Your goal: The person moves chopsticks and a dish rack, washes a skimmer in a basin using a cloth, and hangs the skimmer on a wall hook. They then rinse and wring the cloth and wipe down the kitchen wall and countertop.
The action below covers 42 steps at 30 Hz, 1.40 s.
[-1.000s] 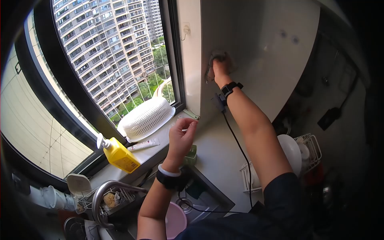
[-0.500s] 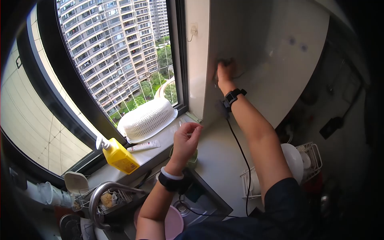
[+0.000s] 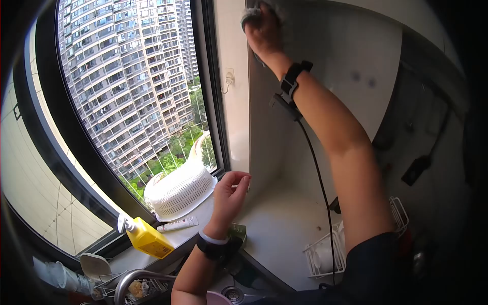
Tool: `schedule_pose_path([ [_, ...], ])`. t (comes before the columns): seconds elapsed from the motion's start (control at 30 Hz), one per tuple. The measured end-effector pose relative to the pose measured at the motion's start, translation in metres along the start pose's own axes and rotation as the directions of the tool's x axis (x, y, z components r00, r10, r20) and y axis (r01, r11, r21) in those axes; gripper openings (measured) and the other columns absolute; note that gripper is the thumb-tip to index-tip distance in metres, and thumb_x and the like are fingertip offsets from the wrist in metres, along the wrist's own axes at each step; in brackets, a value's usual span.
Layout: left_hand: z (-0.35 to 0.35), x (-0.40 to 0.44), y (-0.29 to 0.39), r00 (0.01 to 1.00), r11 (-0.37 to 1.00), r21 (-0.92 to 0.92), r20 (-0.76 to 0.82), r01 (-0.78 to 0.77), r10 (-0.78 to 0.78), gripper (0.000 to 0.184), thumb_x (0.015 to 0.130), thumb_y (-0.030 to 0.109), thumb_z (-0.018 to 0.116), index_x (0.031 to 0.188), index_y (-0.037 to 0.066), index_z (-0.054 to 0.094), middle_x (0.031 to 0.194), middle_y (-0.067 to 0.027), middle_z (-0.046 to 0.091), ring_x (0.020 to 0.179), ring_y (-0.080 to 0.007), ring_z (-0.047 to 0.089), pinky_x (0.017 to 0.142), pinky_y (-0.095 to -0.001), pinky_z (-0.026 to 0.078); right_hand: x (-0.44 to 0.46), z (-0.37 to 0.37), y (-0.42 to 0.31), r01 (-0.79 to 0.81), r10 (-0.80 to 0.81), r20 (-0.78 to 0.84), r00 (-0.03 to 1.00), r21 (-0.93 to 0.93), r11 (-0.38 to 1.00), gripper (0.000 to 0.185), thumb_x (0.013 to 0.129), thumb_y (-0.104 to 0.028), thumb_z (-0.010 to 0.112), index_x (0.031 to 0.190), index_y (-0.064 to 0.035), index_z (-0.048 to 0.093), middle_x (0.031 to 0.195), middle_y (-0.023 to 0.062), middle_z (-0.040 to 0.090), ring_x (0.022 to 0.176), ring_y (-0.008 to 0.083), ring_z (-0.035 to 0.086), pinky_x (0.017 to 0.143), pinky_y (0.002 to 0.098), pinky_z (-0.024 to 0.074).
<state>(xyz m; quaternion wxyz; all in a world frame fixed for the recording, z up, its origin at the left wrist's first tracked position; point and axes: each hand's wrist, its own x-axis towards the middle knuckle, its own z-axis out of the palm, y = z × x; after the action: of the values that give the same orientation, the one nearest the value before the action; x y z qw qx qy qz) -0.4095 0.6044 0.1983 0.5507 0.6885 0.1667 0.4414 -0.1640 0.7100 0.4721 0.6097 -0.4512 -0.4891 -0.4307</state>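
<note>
High on the grey side wall (image 3: 315,66), my right hand (image 3: 264,40) presses a grey cloth (image 3: 252,19) near the wall's left edge; motion blurs it a little. Its fingers are wrapped round the cloth. My left hand (image 3: 229,203) hovers over the sill's right end, fingers curled in and thumb against them, with nothing visible in the grip. Just below it is a green container (image 3: 238,234), partly hidden by the wrist. Each wrist wears a black band, and a black cable (image 3: 319,173) runs down from the right one.
A white plastic basket (image 3: 183,195), a white tube (image 3: 178,224) and a yellow pump bottle (image 3: 147,238) line the window sill. A curved metal faucet (image 3: 133,281) stands at lower left. A white dish rack (image 3: 317,262) is at lower right, and a hook (image 3: 229,79) hangs beside the window.
My right hand has moved up the wall with the cloth. My left hand stays curled and appears slightly lower in view. The whole view has tilted upward.
</note>
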Motion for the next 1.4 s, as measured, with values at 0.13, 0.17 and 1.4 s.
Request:
schedule_pose_path([
  [0.13,0.011,0.023,0.000,0.999,0.995,-0.086,-0.013,-0.050,0.049,0.015,0.088,0.012,0.057,0.096,0.000,0.061,0.086,-0.0008,0.062,0.077,-0.0059,0.054,0.069,-0.0198,0.044,-0.008,-0.008,0.005,0.096,-0.088,0.047,0.995,-0.205,0.974,0.065,0.085,-0.043,0.047,0.136,-0.0077,0.028,0.133,0.0271,0.034,0.125,0.0402,0.032,0.103,0.0492,0.0247],
  [0.17,0.013,0.028,0.000,0.998,0.994,-0.093,-0.034,-0.061,0.058,0.014,0.088,0.012,0.057,0.096,0.001,0.061,0.087,-0.0010,0.062,0.077,-0.0060,0.054,0.069,-0.0199,0.044,-0.023,-0.007,0.008,0.082,-0.069,0.070,0.995,-0.202,0.976,0.065,0.085,-0.043,0.047,0.136,-0.0077,0.028,0.133,0.0271,0.034,0.125,0.0402,0.032,0.103,0.0492,0.0247],
  [1.4,0.017,0.027,-0.046,0.995,0.988,-0.148,-0.087,0.031,-0.044,0.017,0.088,0.017,0.057,0.097,0.003,0.062,0.093,-0.0033,0.064,0.082,-0.0089,0.058,0.071,-0.0223,0.045,-0.479,-0.079,0.013,-0.466,0.524,0.269,0.808,-0.253,0.848,0.087,0.080,-0.049,0.051,0.132,0.0118,0.018,0.127,0.0342,0.031,0.118,0.0471,0.031,0.101,0.0485,0.0236],
])
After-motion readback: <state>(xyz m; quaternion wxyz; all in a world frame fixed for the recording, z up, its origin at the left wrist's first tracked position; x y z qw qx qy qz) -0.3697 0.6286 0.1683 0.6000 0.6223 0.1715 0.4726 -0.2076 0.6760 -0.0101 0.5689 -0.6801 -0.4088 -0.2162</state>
